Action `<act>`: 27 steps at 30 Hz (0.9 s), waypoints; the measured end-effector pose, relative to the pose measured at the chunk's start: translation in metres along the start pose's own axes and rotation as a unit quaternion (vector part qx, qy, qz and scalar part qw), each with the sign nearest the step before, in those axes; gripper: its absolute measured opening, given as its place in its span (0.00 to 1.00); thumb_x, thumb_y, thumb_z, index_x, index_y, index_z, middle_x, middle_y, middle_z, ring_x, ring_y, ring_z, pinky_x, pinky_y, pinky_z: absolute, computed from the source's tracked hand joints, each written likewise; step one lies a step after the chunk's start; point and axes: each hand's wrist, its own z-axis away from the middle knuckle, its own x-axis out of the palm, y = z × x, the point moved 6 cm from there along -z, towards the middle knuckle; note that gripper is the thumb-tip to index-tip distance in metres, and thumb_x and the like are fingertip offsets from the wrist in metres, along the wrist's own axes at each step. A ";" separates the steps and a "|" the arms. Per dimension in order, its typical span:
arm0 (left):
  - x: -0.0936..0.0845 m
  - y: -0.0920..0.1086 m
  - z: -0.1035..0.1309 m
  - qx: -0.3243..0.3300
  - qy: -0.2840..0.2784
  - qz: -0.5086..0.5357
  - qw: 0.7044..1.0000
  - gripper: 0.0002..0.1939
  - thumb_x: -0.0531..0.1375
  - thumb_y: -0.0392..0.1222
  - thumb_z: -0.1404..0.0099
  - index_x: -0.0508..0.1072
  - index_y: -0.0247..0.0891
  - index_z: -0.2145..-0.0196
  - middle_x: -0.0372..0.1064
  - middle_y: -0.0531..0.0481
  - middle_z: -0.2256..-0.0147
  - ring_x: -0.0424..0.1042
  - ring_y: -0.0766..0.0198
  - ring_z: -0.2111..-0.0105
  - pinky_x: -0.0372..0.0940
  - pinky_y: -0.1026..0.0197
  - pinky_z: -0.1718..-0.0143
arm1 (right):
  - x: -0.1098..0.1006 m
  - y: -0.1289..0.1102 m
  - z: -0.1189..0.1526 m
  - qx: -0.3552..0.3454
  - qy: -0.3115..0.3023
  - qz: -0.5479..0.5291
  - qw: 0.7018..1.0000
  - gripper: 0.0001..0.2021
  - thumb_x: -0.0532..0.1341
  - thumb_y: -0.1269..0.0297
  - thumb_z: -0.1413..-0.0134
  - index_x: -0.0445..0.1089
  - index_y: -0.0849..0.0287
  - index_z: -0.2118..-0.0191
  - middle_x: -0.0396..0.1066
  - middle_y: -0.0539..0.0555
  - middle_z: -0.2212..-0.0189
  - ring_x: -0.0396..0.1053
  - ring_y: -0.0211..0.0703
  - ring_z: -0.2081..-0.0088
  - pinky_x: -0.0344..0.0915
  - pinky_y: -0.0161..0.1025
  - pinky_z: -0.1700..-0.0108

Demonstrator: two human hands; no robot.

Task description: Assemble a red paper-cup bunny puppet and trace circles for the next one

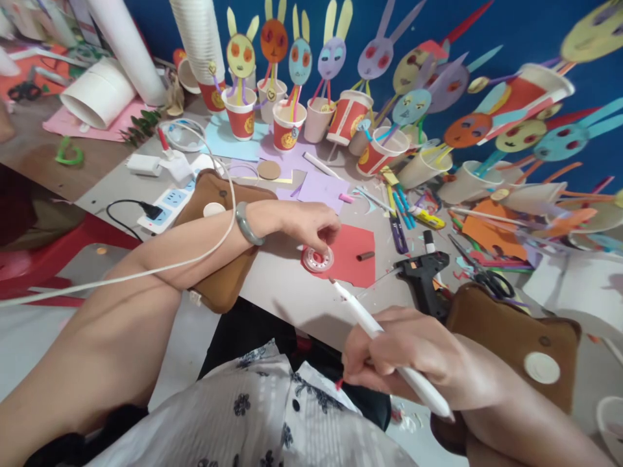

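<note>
My left hand (314,227), with a grey-green bangle on the wrist, has its fingers bent down onto a small tape roll (318,261) with a clear, white-patterned core. The roll rests on a sheet of red paper (353,272). Closed around a white marker (363,313) is my right hand (409,353), nearer my body. The marker's brown tip points toward the tape roll. A small red piece (339,384) shows at my right fingertips; its kind is unclear. A brown marker cap (365,256) lies on the red paper's right side.
Paper cups (289,126) with rabbit-faced paper figures line the back. A black glue gun (423,275) and scissors (491,275) lie to the right. Brown cushions (506,337) flank the work area. A white cable (214,250) crosses over my left forearm; a power strip (168,207) is behind it.
</note>
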 end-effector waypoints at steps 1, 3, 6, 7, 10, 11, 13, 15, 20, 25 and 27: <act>0.001 -0.001 0.000 -0.002 -0.001 -0.003 1.000 0.12 0.67 0.45 0.41 0.79 0.33 0.62 0.79 0.47 0.66 0.68 0.67 0.72 0.58 0.64 0.69 | -0.002 -0.001 0.000 0.000 0.022 0.004 1.000 0.13 0.67 0.73 0.38 0.62 0.53 0.60 0.74 0.45 0.72 0.72 0.33 0.73 0.67 0.30 0.70; 0.002 -0.003 -0.001 -0.004 -0.005 -0.003 1.000 0.12 0.66 0.45 0.40 0.79 0.33 0.63 0.79 0.47 0.67 0.68 0.67 0.72 0.58 0.64 0.68 | -0.005 -0.002 0.001 0.001 0.047 0.037 0.998 0.16 0.70 0.73 0.41 0.61 0.53 0.61 0.73 0.44 0.73 0.73 0.33 0.73 0.68 0.31 0.70; 0.004 -0.004 -0.003 -0.005 -0.009 -0.003 1.000 0.10 0.65 0.42 0.39 0.80 0.33 0.63 0.79 0.48 0.67 0.70 0.66 0.71 0.59 0.64 0.68 | -0.009 0.001 -0.001 0.004 0.051 0.077 0.996 0.18 0.68 0.79 0.45 0.62 0.52 0.58 0.78 0.50 0.64 0.79 0.40 0.63 0.77 0.40 0.57; 0.004 -0.004 -0.003 -0.006 -0.008 -0.006 1.000 0.09 0.65 0.42 0.39 0.80 0.33 0.63 0.79 0.47 0.67 0.70 0.66 0.70 0.58 0.64 0.68 | -0.013 0.003 -0.002 0.003 0.069 0.072 0.995 0.20 0.68 0.80 0.47 0.62 0.52 0.57 0.78 0.49 0.64 0.79 0.40 0.64 0.78 0.43 0.54; 0.004 -0.004 -0.004 -0.010 -0.003 -0.023 1.000 0.09 0.65 0.41 0.39 0.80 0.33 0.63 0.79 0.47 0.66 0.70 0.66 0.70 0.58 0.64 0.69 | -0.028 0.013 -0.002 -0.016 0.187 0.048 0.981 0.25 0.69 0.82 0.53 0.62 0.50 0.55 0.74 0.43 0.70 0.79 0.39 0.70 0.80 0.42 0.55; 0.003 -0.004 -0.004 -0.010 -0.002 -0.029 1.000 0.09 0.65 0.41 0.39 0.80 0.33 0.64 0.79 0.47 0.66 0.70 0.66 0.70 0.58 0.64 0.69 | -0.031 0.017 -0.002 -0.016 0.221 0.049 0.974 0.26 0.69 0.83 0.54 0.62 0.50 0.55 0.76 0.44 0.69 0.80 0.41 0.68 0.80 0.41 0.56; 0.003 -0.004 -0.003 -0.010 0.000 -0.037 0.999 0.08 0.64 0.40 0.39 0.79 0.32 0.65 0.78 0.47 0.67 0.69 0.66 0.71 0.57 0.64 0.70 | -0.033 0.027 -0.002 0.007 0.265 0.047 0.963 0.23 0.67 0.83 0.50 0.62 0.49 0.56 0.81 0.47 0.64 0.83 0.43 0.63 0.79 0.39 0.59; 0.003 -0.004 -0.003 -0.012 -0.002 -0.033 0.999 0.08 0.64 0.40 0.40 0.79 0.32 0.65 0.77 0.47 0.68 0.69 0.66 0.71 0.57 0.64 0.70 | -0.032 0.037 -0.001 0.051 0.282 0.016 0.958 0.18 0.64 0.81 0.43 0.60 0.49 0.59 0.83 0.49 0.62 0.83 0.43 0.65 0.79 0.39 0.63; 0.004 -0.006 -0.004 -0.017 -0.001 -0.030 0.999 0.07 0.65 0.40 0.41 0.79 0.34 0.66 0.77 0.48 0.69 0.68 0.66 0.72 0.56 0.63 0.70 | -0.031 0.041 0.015 0.092 0.298 0.037 0.949 0.18 0.71 0.72 0.43 0.60 0.49 0.63 0.80 0.45 0.71 0.77 0.41 0.78 0.75 0.37 0.75; 0.005 -0.007 -0.005 -0.022 -0.007 -0.026 0.999 0.09 0.66 0.43 0.41 0.79 0.33 0.67 0.77 0.47 0.69 0.68 0.66 0.72 0.57 0.62 0.69 | -0.021 0.033 0.012 0.052 0.184 0.135 0.972 0.21 0.73 0.71 0.46 0.57 0.49 0.61 0.81 0.50 0.59 0.82 0.50 0.57 0.79 0.52 0.49; 0.005 -0.007 -0.005 -0.023 -0.013 -0.024 0.999 0.10 0.66 0.44 0.41 0.80 0.34 0.67 0.77 0.48 0.69 0.68 0.66 0.72 0.57 0.62 0.68 | -0.022 0.041 0.010 0.099 0.203 0.126 0.966 0.21 0.71 0.68 0.43 0.55 0.48 0.60 0.81 0.54 0.53 0.82 0.51 0.55 0.79 0.51 0.51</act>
